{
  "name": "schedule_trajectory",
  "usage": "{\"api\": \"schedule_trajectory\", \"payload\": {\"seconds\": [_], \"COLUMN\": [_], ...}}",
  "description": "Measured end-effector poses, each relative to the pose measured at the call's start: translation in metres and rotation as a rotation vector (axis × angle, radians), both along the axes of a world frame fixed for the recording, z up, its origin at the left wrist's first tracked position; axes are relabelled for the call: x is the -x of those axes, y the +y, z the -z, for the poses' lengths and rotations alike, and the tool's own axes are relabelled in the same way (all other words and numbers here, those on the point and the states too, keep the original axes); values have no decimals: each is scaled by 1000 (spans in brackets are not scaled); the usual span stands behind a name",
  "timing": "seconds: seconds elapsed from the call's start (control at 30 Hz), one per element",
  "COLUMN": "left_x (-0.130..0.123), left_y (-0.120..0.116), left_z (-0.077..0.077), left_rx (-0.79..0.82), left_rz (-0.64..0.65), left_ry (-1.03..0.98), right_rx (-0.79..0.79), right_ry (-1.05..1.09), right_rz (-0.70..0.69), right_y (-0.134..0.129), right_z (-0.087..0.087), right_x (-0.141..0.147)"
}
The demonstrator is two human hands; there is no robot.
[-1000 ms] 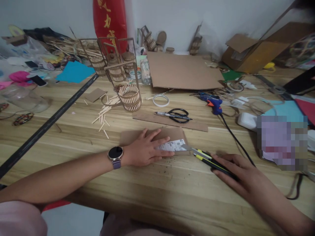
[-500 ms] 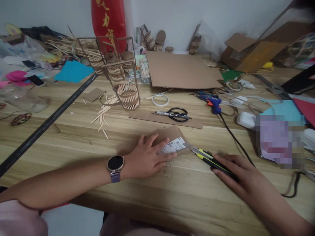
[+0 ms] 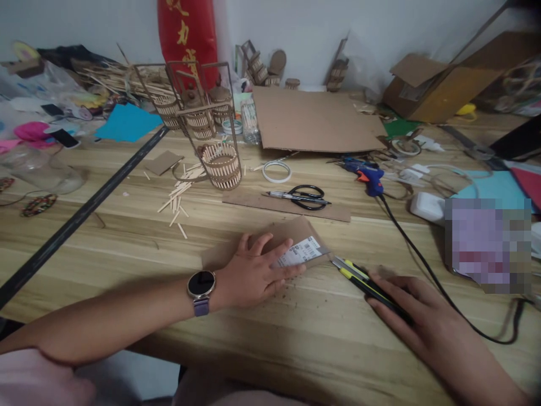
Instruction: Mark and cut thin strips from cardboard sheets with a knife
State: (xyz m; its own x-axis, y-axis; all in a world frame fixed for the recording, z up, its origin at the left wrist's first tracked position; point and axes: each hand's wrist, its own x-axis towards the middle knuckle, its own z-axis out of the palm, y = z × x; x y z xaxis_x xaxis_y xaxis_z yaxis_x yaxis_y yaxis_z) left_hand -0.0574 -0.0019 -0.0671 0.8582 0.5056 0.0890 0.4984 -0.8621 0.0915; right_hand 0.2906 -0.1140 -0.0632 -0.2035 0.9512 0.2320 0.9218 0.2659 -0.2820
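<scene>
My left hand (image 3: pixel 257 268) lies with its fingers spread over a small brown cardboard piece (image 3: pixel 291 228) and presses it flat on the wooden table. A white printed label (image 3: pixel 302 251) sticks to the cardboard beside my fingertips. In my right hand (image 3: pixel 416 316) is a yellow and black utility knife (image 3: pixel 359 276), its blade pointing left. The blade's tip is at the right corner of the cardboard; whether it touches, I cannot tell. Behind the cardboard, black-handled scissors (image 3: pixel 310 197) and a pen (image 3: pixel 291 197) rest on a cardboard strip (image 3: pixel 253 202).
Small stick baskets (image 3: pixel 222 166) with tall handles stand behind on the left, near loose wooden sticks (image 3: pixel 175 206). A blue glue gun (image 3: pixel 369 177) trails its black cord (image 3: pixel 406 242) close to my right hand. A large cardboard sheet (image 3: pixel 316 118) lies farther back.
The knife and my right hand have shifted slightly right and down, with the blade now at the cardboard's corner instead of over its edge. My left hand stays on the cardboard.
</scene>
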Motion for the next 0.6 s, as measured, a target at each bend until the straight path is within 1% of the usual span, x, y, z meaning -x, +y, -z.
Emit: {"api": "schedule_trajectory", "payload": {"seconds": [0.13, 0.23, 0.33, 0.43, 0.6], "left_x": [-2, -6, -14, -25, -38], "left_y": [-1, -1, 3, 13, 29], "left_z": [-4, -10, -15, -19, -21], "left_rx": [30, 69, 106, 121, 127], "left_rz": [7, 1, -11, -29, -43], "left_ry": [28, 86, 133, 143, 143], "right_rx": [-9, -32, -46, -34, -19], "right_ry": [-11, -21, -35, -39, -22], "right_rz": [-8, -28, -8, 25, 45], "right_y": [-5, -3, 3, 14, 30], "right_z": [0, 0, 0, 1, 3], "right_x": [-1, -5, -11, -18, -29]}}
